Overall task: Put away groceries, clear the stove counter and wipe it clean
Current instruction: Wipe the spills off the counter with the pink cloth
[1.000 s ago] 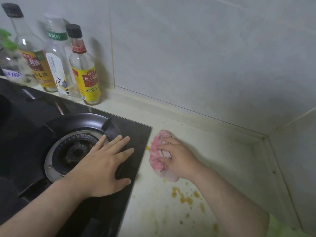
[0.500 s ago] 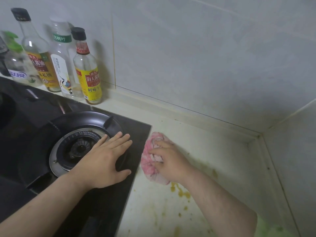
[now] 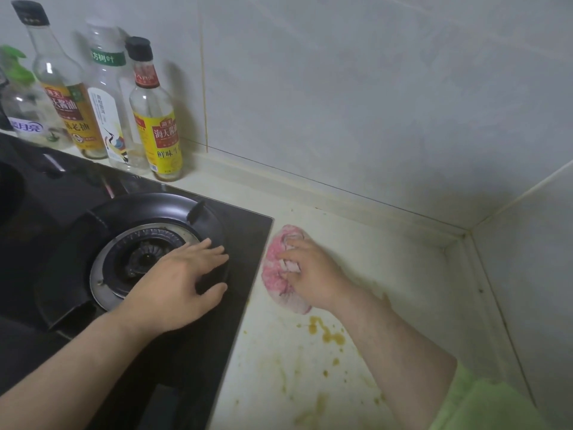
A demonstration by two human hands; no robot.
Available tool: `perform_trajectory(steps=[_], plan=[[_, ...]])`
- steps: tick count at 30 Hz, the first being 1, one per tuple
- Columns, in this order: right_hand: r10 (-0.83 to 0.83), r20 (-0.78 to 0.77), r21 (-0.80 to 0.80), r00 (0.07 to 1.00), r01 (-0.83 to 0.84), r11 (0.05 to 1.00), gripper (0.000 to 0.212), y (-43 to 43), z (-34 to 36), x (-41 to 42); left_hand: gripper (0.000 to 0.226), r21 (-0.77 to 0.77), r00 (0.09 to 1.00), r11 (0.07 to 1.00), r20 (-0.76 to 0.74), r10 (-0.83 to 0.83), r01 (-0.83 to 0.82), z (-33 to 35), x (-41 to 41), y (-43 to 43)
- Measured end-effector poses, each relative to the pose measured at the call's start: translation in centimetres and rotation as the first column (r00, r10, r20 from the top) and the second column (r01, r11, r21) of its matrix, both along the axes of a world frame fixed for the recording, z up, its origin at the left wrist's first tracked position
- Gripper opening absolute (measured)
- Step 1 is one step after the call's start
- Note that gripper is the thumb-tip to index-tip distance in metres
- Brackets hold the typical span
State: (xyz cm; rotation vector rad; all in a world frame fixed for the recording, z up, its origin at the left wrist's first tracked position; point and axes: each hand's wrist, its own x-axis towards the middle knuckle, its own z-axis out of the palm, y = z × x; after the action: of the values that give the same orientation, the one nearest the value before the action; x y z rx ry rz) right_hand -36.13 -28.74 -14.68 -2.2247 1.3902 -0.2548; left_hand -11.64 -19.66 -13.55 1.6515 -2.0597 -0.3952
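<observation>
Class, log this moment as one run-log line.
step: wiping counter | right hand: grips pink cloth | left hand: flat on stove | stains: unwiped

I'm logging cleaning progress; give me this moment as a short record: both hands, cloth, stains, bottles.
left hand: rests flat, fingers straight, on the gas stove beside the burner
right hand: grips the pink cloth, pressing it on the counter
pink cloth: bunched, beside the stove's right edge
stains: yellow-brown spots on the counter, nearer the person than the cloth
bottles: four upright at the wall behind the stove
</observation>
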Motion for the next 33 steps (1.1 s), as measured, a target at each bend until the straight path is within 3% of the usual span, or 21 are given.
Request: perform_trajectory(steps=[7, 17, 25, 33], plan=[[0.082, -0.025, 0.024, 0.996, -0.081, 0.996, 0.041, 5.6, 0.4, -2.9, 0.063, -0.049, 0.997, 0.997, 0.031, 0.067, -0.066, -0.7, -0.3, 0.3], [-0.035, -0.012, 0.025, 0.999, 0.035, 0.999, 0.039, 0.7, 0.6, 0.2, 0.062, -0.066, 0.997, 0.995, 0.01, 0.072, -0.072, -1.0, -0.4, 0.1], [0.072, -0.015, 0.02, 0.997, -0.071, 0.997, 0.037, 7.2, 1.4, -0.6, 0.061, -0.075, 0.998, 0.995, 0.01, 0.069, -0.068, -0.9, -0.4, 0.1], [-0.01, 0.014, -0.022, 1.0, 0.011, 1.0, 0.038, 7.6, 1.8, 1.1, 0.06, -0.073, 0.997, 0.994, -0.004, 0.08, -0.08, -1.1, -0.4, 0.1]])
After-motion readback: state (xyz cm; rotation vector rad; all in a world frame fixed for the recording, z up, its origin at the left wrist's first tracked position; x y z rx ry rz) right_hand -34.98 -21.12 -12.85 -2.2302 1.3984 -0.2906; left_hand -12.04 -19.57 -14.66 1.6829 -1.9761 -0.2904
